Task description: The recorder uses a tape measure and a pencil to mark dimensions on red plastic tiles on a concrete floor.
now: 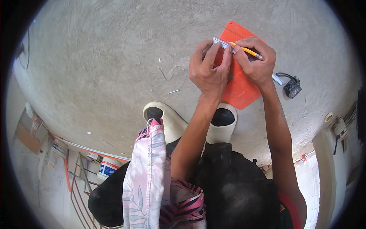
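Note:
My left hand (209, 68) pinches a short white plastic strip (222, 42), which looks like a piece of trunking, near the top of an orange-red flat plastic sheet (241, 89). A yellow pencil (248, 52) with a pinkish eraser end is gripped in my right hand (256, 61), its tip at the strip beside my left fingers. Both hands are over the sheet, which lies on the concrete floor. Whether the strip touches the sheet is hidden by my fingers. Beside my right wrist another white strip (277, 79) pokes out.
A small black lamp-like device (292, 87) with a cord sits on the grey floor (114, 57), right of the sheet. Small scraps (173, 91) lie to the left. My cream clogs (167, 122) are close below. A white bucket (108, 168) and metal railing (78, 191) are at lower left.

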`<state>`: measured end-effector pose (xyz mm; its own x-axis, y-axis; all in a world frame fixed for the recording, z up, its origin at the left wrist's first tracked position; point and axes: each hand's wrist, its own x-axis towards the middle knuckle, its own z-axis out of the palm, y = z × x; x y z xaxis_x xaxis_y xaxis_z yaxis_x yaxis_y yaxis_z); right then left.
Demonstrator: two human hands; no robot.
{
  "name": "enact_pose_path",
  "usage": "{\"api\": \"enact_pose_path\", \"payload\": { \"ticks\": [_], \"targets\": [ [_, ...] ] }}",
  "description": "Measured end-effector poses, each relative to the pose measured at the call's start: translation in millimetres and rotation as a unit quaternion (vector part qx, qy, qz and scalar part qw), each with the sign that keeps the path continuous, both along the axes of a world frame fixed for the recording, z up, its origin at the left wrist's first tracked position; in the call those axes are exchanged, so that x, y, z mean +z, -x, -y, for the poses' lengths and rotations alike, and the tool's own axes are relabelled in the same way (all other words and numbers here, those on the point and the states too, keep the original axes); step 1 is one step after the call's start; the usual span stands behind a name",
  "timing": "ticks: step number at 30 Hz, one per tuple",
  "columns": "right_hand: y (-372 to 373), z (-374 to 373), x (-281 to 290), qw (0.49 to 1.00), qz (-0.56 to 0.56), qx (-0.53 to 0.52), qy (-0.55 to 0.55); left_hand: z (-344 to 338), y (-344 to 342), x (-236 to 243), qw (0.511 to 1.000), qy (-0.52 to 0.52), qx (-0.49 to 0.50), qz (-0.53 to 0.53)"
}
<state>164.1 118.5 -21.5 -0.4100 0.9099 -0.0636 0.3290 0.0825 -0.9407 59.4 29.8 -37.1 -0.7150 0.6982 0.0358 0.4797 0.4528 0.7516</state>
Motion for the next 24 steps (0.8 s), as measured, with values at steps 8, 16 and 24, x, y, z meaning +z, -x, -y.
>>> {"api": "enact_pose_path", "payload": {
  "ticks": [8, 16, 24],
  "targets": [
    [-0.3, -2.9, -4.5, 0.998, 0.034, 0.045, -0.017, 2.4, 0.8, -0.9, 1.0, 0.008, -0.004, -0.005],
    [2.9, -3.1, -2.2, 0.997, 0.057, 0.046, 0.0, 2.6, 1.6, -0.2, 1.0, 0.007, -0.007, -0.003],
    [1.8, -4.6, -2.5, 0.997, 0.05, 0.053, -0.015, 1.3, -0.1, 0.3, 1.0, 0.007, -0.007, -0.009]
  ]
}}
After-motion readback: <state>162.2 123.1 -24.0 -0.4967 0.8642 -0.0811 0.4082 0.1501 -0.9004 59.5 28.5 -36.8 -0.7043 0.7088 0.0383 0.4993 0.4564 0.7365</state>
